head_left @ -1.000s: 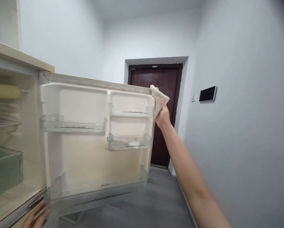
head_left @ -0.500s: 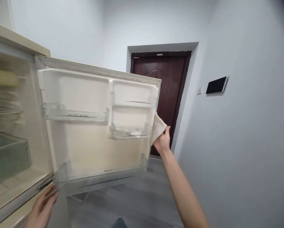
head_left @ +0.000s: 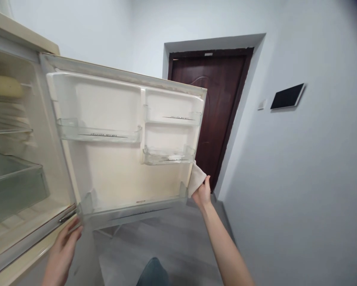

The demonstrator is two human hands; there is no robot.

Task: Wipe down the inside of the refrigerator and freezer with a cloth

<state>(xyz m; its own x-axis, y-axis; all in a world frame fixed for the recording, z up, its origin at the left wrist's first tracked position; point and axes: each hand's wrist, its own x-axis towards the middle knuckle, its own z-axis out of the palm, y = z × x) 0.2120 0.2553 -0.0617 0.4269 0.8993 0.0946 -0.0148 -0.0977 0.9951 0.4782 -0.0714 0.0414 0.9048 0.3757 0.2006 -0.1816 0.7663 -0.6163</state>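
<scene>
A fridge door [head_left: 115, 171] stands swung out, its inner side with clear plastic shelves facing me. My right hand [head_left: 202, 192] grips a pale cloth [head_left: 196, 178] against the door's outer edge, low down beside the bottom shelf. At the lower left, my left hand [head_left: 65, 242] is near the door's bottom hinge corner, its fingers apart and curved, the tips partly hidden at the door's lower corner. Nothing shows in it.
The fridge interior [head_left: 55, 159] at left holds a clear drawer [head_left: 17, 190] and a yellowish rounded item [head_left: 4, 86]. Behind stands a dark red room door [head_left: 220, 103]. A black panel [head_left: 287, 96] hangs on the right wall. My knee [head_left: 154, 274] shows below.
My right hand has slid the cloth down along the fridge door's edge. My left hand stays by the lower hinge corner. The view has shifted somewhat.
</scene>
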